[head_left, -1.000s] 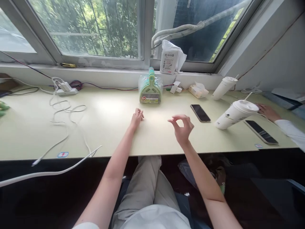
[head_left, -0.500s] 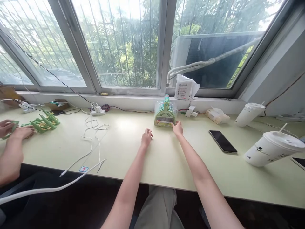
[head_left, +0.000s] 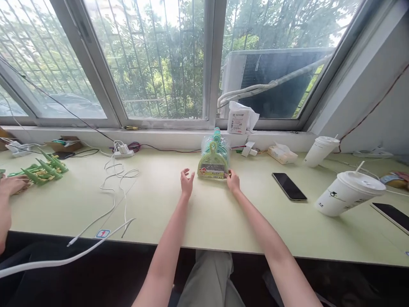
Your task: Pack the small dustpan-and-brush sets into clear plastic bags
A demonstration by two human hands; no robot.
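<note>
A clear pack of small green dustpan-and-brush sets (head_left: 213, 157) stands upright on the pale green table (head_left: 223, 213), close to the window sill. My right hand (head_left: 233, 181) grips the pack's lower right corner. My left hand (head_left: 186, 182) hovers just left of the pack with its fingers spread, holding nothing and a little apart from the pack.
A black phone (head_left: 289, 186) lies right of the pack, then a white lidded cup (head_left: 348, 194), a second cup (head_left: 320, 151) and another phone (head_left: 391, 215). White cables (head_left: 118, 183) trail at left. Another person's hand (head_left: 11, 185) rests by green plastic pieces (head_left: 41, 170) at far left.
My right hand went from the air to the pack and has drawn it toward me. My left hand lifted off the table and opened. The view rose toward the window.
</note>
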